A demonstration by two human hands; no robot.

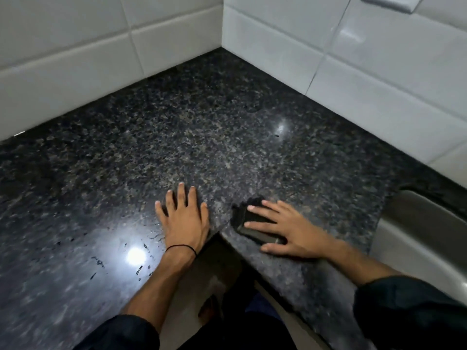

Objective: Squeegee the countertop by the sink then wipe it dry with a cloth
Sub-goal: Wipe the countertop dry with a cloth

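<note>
**Both hands flat on the granite countertop**

We see the left hand (185,218) spread wide, palm down on the speckled granite countertop (202,137), with a black band (182,247) at its wrist. The right hand (285,231) presses straight, splayed fingers onto a dark flat object (242,215) near the counter's inner corner; we cannot tell whether it is a squeegee or a cloth. The steel sink (417,223) lies to the right. Droplets (141,269) bead beside the left wrist.

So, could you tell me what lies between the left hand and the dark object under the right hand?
In the head view, only bare granite countertop separates the left hand from the dark object beneath the right hand.
</note>
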